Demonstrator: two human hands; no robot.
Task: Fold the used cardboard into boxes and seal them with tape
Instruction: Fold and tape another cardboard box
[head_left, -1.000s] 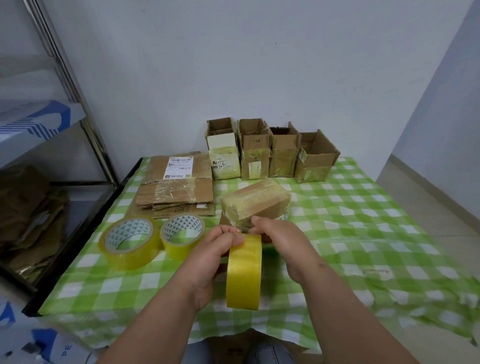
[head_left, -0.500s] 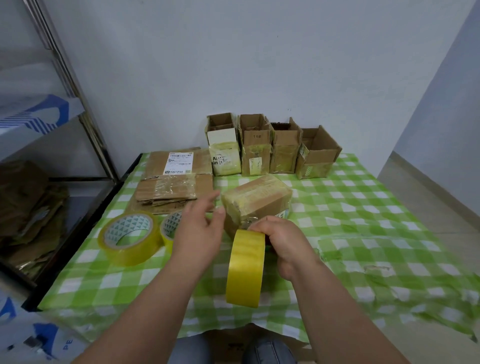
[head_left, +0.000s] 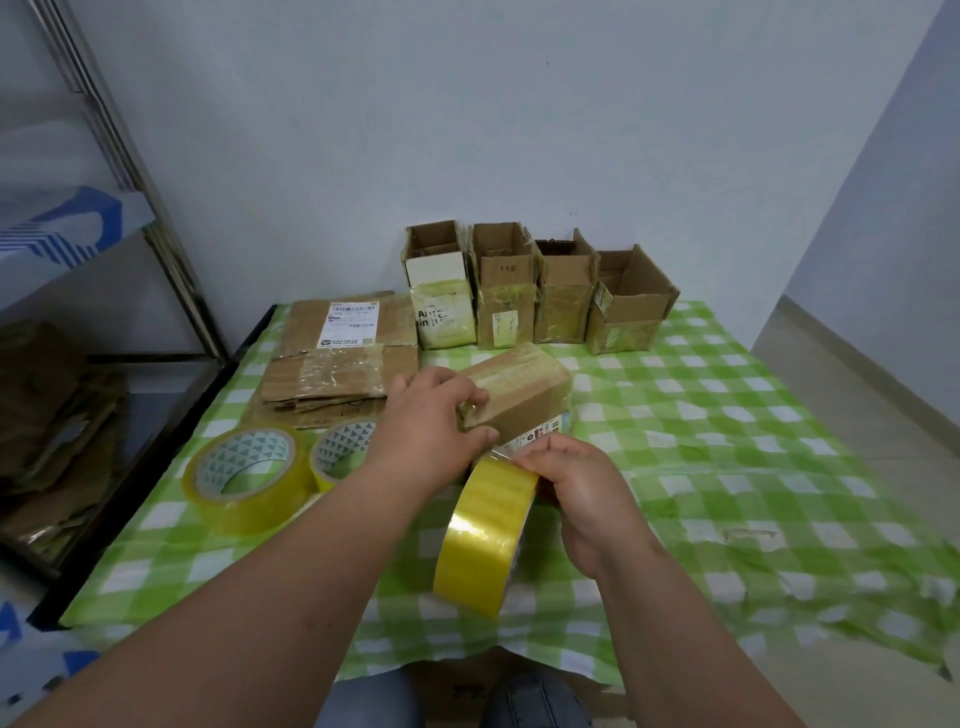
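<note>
Two hands are now busy at the small box (head_left: 511, 387), which lies on its side in the middle of the green checked tablecloth (head_left: 727, 415). One second ago the left hand (head_left: 426, 431) was together with the right hand at the tape roll; since then it has left the roll and moved forward, and now its fingers and thumb are curled around the near left end of the box, gripping it. The right hand (head_left: 576, 483) has stayed just in front of the box, where it holds the yellow tape roll (head_left: 483, 540) upright on its edge, with the fingertips pinching at the top of the roll where a short clear piece of tape seems to come off. I judge that the free end was found and that the box is now held steady so the strip can be laid on it. Whether the tape already touches the cardboard I cannot tell, because the hands hide that place. Left of the box lie two spare tape rolls (head_left: 244, 467) and, behind them, a stack of flat cardboard (head_left: 337, 379) that is not yet folded. Behind the box, against the wall, four open boxes (head_left: 540, 291) stand in a row.
</note>
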